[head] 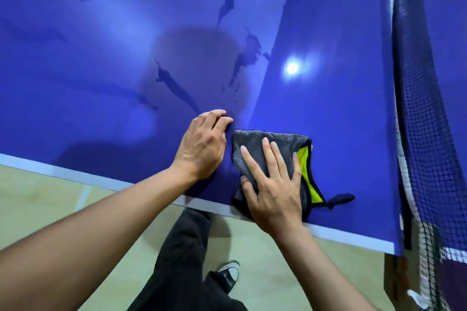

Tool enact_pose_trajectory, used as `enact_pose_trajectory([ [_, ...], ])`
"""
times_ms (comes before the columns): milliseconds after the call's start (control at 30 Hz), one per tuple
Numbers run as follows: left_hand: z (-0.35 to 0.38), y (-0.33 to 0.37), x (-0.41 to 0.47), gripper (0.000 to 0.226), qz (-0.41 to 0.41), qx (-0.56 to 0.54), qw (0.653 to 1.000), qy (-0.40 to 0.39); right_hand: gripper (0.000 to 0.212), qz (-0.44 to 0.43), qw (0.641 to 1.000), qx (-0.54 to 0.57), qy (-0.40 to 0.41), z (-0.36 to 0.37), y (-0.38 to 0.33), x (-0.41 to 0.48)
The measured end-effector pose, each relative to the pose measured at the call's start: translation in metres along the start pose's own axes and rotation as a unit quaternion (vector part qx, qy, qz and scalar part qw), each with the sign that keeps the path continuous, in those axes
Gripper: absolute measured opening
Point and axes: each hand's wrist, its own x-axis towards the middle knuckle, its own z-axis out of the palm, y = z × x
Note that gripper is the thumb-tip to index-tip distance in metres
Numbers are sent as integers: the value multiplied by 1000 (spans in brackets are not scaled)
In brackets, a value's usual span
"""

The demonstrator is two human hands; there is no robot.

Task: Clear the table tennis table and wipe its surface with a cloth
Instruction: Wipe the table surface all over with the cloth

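Note:
The blue table tennis table (328, 70) fills the upper part of the head view, its white near edge running across below my hands. A grey cloth (255, 142) with a yellow-green inner side and a dark loop lies folded near that edge. My right hand (273, 182) presses flat on the cloth with straight, spread fingers. My left hand (202, 144) rests flat on the bare blue surface just left of the cloth. Dark wet streaks mark the surface beyond my hands.
The black net (419, 113) with its white band stands at the right end of the table half. Below the edge are the pale green floor (50, 197), my dark trouser leg and a black sneaker (230, 275).

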Motion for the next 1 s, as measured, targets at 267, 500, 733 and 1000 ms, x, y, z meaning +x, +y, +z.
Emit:
enact_pose_trajectory([
  [267, -18, -47, 120, 28, -33, -11, 999, 28, 57, 37, 999, 20, 9, 15, 0, 126],
  [500, -23, -124, 246, 40, -37, 48, 998, 28, 56, 88, 996, 2, -11, 26, 44, 288],
  [733, -12, -170, 288, 50, -23, 67, 997, 43, 56, 144, 989, -13, -16, 32, 97, 445],
  [1000, -9, -168, 287, 49, -27, 45, 998, 47, 57, 191, 981, -9, -24, 36, 144, 568],
])
